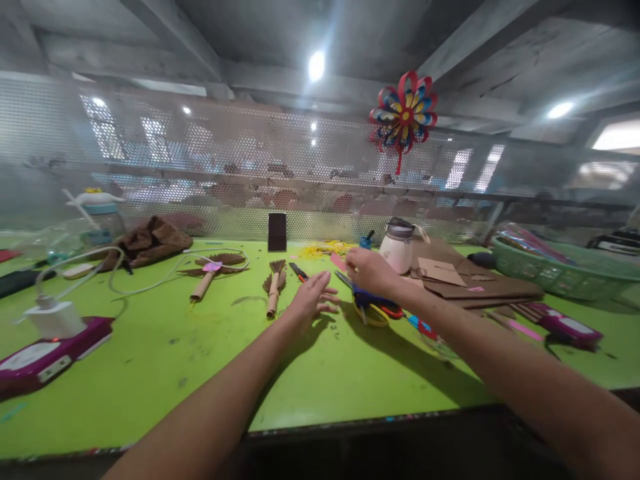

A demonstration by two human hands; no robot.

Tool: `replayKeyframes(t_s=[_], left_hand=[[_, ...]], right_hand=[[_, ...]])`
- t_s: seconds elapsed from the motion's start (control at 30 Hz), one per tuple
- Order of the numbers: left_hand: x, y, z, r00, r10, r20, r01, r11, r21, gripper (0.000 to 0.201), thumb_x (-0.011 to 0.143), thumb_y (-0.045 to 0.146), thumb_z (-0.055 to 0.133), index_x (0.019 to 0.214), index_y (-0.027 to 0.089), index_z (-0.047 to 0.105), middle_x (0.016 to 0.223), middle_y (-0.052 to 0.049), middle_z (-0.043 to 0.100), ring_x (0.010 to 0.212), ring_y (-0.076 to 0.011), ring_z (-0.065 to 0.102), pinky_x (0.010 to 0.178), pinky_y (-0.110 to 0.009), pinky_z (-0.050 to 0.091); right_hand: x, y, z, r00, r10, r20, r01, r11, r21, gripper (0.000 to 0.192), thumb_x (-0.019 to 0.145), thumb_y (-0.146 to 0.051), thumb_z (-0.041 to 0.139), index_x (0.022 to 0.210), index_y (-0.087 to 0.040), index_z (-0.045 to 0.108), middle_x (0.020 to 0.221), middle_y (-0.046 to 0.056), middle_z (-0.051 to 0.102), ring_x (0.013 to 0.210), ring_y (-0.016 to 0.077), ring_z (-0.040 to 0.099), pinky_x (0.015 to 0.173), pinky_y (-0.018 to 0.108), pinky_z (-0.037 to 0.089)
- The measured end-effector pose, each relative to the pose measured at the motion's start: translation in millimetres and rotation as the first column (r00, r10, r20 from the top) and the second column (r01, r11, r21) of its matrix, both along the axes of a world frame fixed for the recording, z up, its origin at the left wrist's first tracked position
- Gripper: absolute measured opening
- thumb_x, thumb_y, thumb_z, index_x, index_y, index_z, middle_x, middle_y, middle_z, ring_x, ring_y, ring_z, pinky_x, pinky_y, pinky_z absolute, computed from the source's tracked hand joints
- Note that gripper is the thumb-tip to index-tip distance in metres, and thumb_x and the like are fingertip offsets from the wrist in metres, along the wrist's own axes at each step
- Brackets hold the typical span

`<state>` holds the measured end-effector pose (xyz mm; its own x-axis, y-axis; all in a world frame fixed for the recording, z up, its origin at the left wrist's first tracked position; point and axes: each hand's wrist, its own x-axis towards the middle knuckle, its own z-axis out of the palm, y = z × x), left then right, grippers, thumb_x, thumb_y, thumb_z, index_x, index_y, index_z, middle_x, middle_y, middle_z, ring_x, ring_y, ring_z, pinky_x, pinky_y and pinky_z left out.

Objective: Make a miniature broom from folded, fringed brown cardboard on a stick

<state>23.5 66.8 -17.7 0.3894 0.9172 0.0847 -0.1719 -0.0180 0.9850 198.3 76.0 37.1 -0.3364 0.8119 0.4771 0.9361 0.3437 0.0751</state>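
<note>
My left hand (311,299) hovers low over the green table, fingers apart and nothing in it. Just beyond it lies a cutter knife (299,272) with a dark and orange body. My right hand (371,272) is reached out with its fingers curled together; what they hold, if anything, is hidden. A pink paper piece (341,260) shows right beside its fingertips. Under that hand lie scissors with yellow handles (373,315), partly covered. To the left rest a rolled brown paper piece with leaf-like ends (273,293) and another with a pink centre (213,267).
A phone (277,232) leans upright at the back, near yellow shreds (327,249). A lidded jar (397,247), brown paper sheets (475,283) and a green basket (570,270) stand right. Purple power strips (565,325) sit at both sides, with a white cable (117,273) at left.
</note>
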Motion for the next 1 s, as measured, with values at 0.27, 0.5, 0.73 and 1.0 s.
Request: replayKeyframes(t_s=[0.27, 0.5, 0.73, 1.0], left_hand=[[3.7, -2.8, 1.6, 0.966, 0.01, 0.258, 0.028, 0.989, -0.144, 0.013, 0.09, 0.015, 0.042, 0.081, 0.012, 0.053, 0.064, 0.0, 0.055, 0.05, -0.0059, 0.052, 0.052, -0.017, 0.047], [-8.3, 1.8, 4.8, 0.973, -0.128, 0.193, 0.158, 0.976, -0.149, 0.013, 0.091, 0.015, 0.04, 0.101, 0.01, 0.047, 0.078, -0.014, 0.068, 0.065, -0.0174, 0.069, 0.059, -0.027, 0.056], [-3.0, -2.0, -1.7, 0.973, -0.227, 0.05, 0.23, 0.97, -0.074, 0.017, 0.092, 0.021, 0.045, 0.103, 0.01, 0.05, 0.079, -0.016, 0.069, 0.07, -0.0211, 0.07, 0.052, -0.025, 0.054], [-0.9, -8.1, -2.8, 0.962, -0.272, -0.032, 0.272, 0.962, -0.008, 0.023, 0.088, 0.029, 0.05, 0.099, 0.01, 0.054, 0.079, -0.015, 0.068, 0.073, -0.0224, 0.069, 0.052, -0.026, 0.053]], right_hand=[[-43.2, -47.7, -29.9, 0.983, 0.183, 0.003, -0.183, 0.983, 0.01, 0.018, 0.089, -0.02, 0.049, 0.084, -0.012, 0.065, 0.086, 0.012, 0.064, 0.079, 0.0192, 0.056, 0.067, 0.027, 0.038], [-8.5, -32.5, -18.8, 0.813, 0.169, -0.557, -0.09, 0.982, 0.167, 0.028, 0.089, -0.031, 0.047, 0.069, -0.016, 0.059, 0.072, 0.007, 0.064, 0.068, 0.0153, 0.055, 0.069, 0.025, 0.04], [6.1, -24.0, -42.6, 0.731, 0.051, -0.681, -0.206, 0.967, -0.148, 0.038, 0.083, -0.043, 0.05, 0.057, -0.016, 0.059, 0.056, 0.002, 0.061, 0.054, 0.0133, 0.054, 0.053, 0.023, 0.039], [4.6, -32.8, -43.5, 0.528, -0.046, -0.848, -0.369, 0.887, -0.278, 0.027, 0.071, -0.038, 0.061, 0.056, -0.016, 0.058, 0.048, -0.002, 0.052, 0.044, 0.0086, 0.045, 0.045, 0.021, 0.035]])
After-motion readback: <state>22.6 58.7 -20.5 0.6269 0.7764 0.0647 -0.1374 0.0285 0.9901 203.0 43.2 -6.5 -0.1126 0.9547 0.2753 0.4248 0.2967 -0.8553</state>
